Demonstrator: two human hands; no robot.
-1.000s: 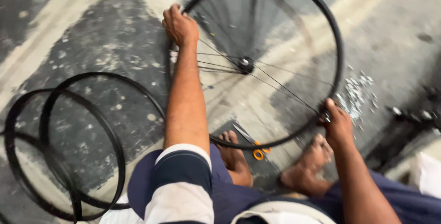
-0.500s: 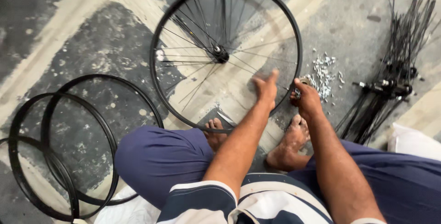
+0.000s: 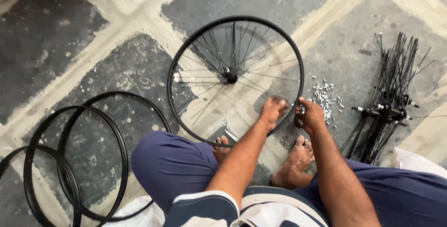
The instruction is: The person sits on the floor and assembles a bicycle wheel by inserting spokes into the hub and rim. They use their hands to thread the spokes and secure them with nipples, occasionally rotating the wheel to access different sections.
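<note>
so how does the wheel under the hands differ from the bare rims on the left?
The wheel has a hub and spokes laced in; the bare rims are open hoops with nothing inside. The wheel stands tilted between the feet, with the left hand inside it and the right hand at its edge; the rims lie flat on the floor, overlapping, untouched. Both are black and look about the same size.

Both hands — left hand point(image 3: 272, 110), right hand point(image 3: 311, 116) — at the spoked wheel point(image 3: 235, 78) rim
</note>
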